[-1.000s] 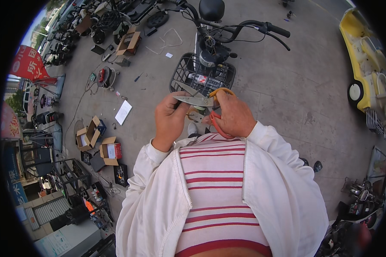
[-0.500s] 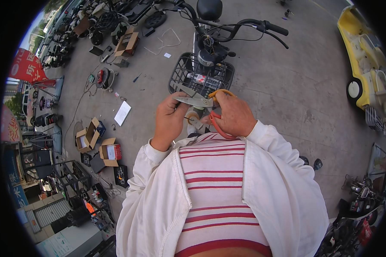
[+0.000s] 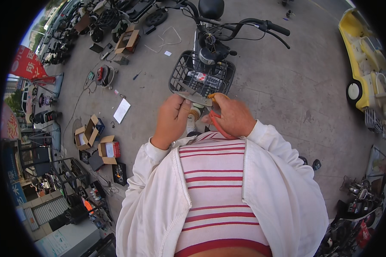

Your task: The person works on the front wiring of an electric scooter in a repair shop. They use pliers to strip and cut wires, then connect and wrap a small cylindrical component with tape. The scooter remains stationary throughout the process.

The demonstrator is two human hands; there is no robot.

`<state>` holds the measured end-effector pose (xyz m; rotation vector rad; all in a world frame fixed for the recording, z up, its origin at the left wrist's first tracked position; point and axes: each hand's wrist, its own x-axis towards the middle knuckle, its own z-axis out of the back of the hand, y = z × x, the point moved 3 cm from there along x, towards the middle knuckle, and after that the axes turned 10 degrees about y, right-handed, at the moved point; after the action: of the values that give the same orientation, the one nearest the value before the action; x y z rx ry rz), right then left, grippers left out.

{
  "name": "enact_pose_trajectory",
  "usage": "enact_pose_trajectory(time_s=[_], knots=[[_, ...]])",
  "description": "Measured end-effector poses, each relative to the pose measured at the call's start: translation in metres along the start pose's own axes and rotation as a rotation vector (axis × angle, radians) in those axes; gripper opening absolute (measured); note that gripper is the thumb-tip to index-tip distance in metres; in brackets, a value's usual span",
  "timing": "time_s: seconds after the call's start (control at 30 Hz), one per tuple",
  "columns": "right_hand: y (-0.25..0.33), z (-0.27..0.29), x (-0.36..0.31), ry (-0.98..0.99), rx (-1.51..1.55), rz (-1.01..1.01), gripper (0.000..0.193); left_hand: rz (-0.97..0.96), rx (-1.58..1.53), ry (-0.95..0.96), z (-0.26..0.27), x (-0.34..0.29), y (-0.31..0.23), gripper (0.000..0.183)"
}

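Note:
My right hand (image 3: 235, 118) is closed round the handles of a pair of scissors (image 3: 197, 99), one loop orange and the other red. Their grey blades point left, over the front of a black wire basket (image 3: 176, 78). My left hand (image 3: 171, 120) is closed at the blades, thumb and fingers pinched against the metal near the tip. Whether anything thin lies between those fingers is too small to tell. Just beyond my hands stands an electric bike with black handlebars (image 3: 248, 21); a bottle (image 3: 199, 76) with a red-and-white label lies in its basket.
Open cardboard boxes (image 3: 89, 136), a white sheet (image 3: 122, 111) and a screwdriver (image 3: 137, 75) lie on the ground at left. Beyond them is a row of parked bikes (image 3: 103, 19). A yellow toy-like vehicle (image 3: 362, 60) stands at right, with a motorbike (image 3: 358, 197) at lower right.
The scissors' blades have tilted, with the tip turned up and away. My left thumb has shifted right along the blade, while my right hand stays nearly in place.

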<state>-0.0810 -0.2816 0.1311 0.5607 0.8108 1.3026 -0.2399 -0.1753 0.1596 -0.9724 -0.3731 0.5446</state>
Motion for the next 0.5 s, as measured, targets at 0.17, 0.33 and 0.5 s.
enact_pose_trajectory(time_s=[0.17,0.33,0.5], knots=[[-0.003,-0.011,-0.002,0.089,0.205,0.017,0.067,-0.037,0.083,-0.038,-0.003,-0.002,-0.004,0.023],[-0.012,-0.025,-0.002,0.133,0.384,0.106,0.06,-0.01,0.043,-0.088,-0.007,0.0,-0.014,0.022],[-0.015,-0.024,-0.008,0.163,0.494,0.101,0.056,-0.045,0.073,-0.066,-0.012,0.003,-0.017,0.023]])
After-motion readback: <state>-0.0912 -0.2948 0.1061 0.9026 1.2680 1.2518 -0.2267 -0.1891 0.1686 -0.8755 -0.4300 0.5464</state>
